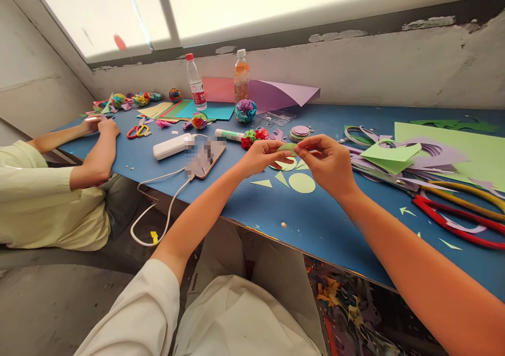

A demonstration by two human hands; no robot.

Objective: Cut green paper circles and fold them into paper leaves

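Observation:
Between my two hands, just above the blue table, is a small piece of green paper (287, 149). My left hand (262, 158) pinches its left side, and my right hand (328, 161) pinches its right end with thumb and fingertips. Below them on the table lie a pale green paper circle (302, 183) and several light green offcuts, one a pointed scrap (262, 183). To the right of my right hand rest large scissors (453, 209) with one red and one yellow handle. Behind my hands sits a stack of purple paper circles (300, 132).
A phone (205, 158) cabled to a white power bank (173, 146), a glue stick (229, 135) and paper flower balls (245, 111) stand left. Two bottles (196, 85) are behind. Green sheets (453, 151) and purple offcuts lie right. A co-worker (59, 187) sits at the left.

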